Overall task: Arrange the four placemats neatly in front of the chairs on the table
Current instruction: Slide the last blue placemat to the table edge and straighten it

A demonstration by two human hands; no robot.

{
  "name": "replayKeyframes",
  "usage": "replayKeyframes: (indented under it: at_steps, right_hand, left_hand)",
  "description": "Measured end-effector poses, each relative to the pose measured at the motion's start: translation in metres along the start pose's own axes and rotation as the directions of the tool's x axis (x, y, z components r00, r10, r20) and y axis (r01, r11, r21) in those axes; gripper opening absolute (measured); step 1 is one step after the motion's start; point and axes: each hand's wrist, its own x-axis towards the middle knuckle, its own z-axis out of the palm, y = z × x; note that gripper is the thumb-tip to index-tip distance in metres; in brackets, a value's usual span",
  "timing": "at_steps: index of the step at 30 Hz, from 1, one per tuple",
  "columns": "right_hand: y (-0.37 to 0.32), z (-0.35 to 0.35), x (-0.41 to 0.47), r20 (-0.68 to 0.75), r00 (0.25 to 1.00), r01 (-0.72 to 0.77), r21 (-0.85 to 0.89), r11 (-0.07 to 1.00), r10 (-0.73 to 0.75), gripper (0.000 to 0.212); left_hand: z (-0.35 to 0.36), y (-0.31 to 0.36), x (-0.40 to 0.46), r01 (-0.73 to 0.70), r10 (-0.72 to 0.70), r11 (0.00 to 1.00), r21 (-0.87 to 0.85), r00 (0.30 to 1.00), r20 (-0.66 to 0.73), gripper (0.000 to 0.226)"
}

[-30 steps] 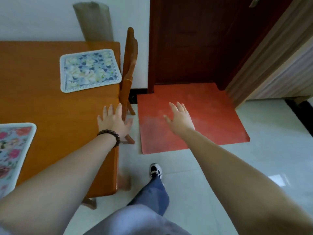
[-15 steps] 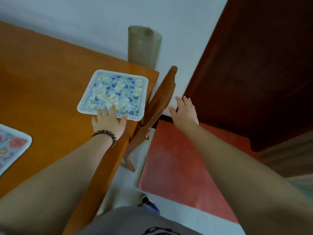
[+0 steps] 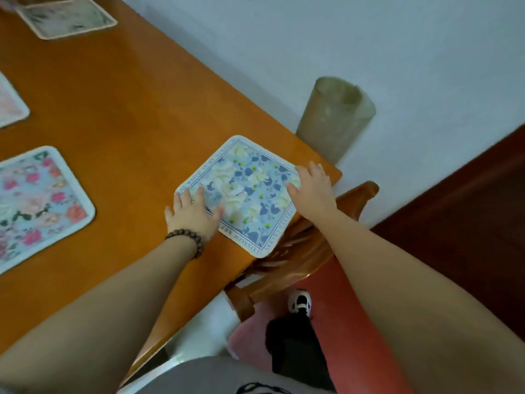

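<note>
At the near corner of the bench (image 3: 119,115), just in front of the chair (image 3: 326,240), the blue floral placemat (image 3: 244,191) is pressed flat by the left hand (image 3: 193,214) and the right hand (image 3: 312,189), fingers spread wide and gripping nothing. It lies turned against the bench edge, its lower corner reaching slightly over it. For a neat result, it should be rotated under light, even pressure from both palms until its side runs parallel to the edge, then drawn a little inward.

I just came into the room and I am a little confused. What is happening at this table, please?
A person is laying out placemats on a wooden table. Both hands rest flat on the blue floral placemat at the table's corner, in front of a wooden chair: the left hand on its near-left corner, the right hand on its right corner. A pink floral placemat and two others, partly out of frame, already lie further along the table.
</note>
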Motion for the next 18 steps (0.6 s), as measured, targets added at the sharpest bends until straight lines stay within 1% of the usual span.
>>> replayKeyframes:
  at_steps: [4, 9, 12, 18]
  right_hand:
    - [0.013, 0.013, 0.069, 0.088, 0.982, 0.165, 0.015, 0.986, -0.166, 0.053]
    - [0.033, 0.024, 0.140, 0.255, 0.918, 0.306, 0.037, 0.951, -0.305, 0.055]
    - [0.044, 0.030, 0.166, 0.334, 0.874, 0.363, 0.038, 0.931, -0.354, 0.057]
    - [0.052, 0.048, 0.186, 0.438, 0.801, 0.416, 0.081, 0.906, -0.407, 0.057]
  left_hand:
    - [0.013, 0.012, 0.024, 0.182, -0.182, 0.983, -0.030, 0.983, -0.005, 0.076]
    - [0.020, 0.041, 0.040, 0.386, -0.386, 0.920, -0.072, 0.922, 0.007, 0.077]
    - [0.020, 0.056, 0.042, 0.453, -0.453, 0.888, -0.080, 0.891, 0.019, 0.077]
    - [0.023, 0.068, 0.040, 0.549, -0.549, 0.831, -0.088, 0.835, 0.032, 0.078]
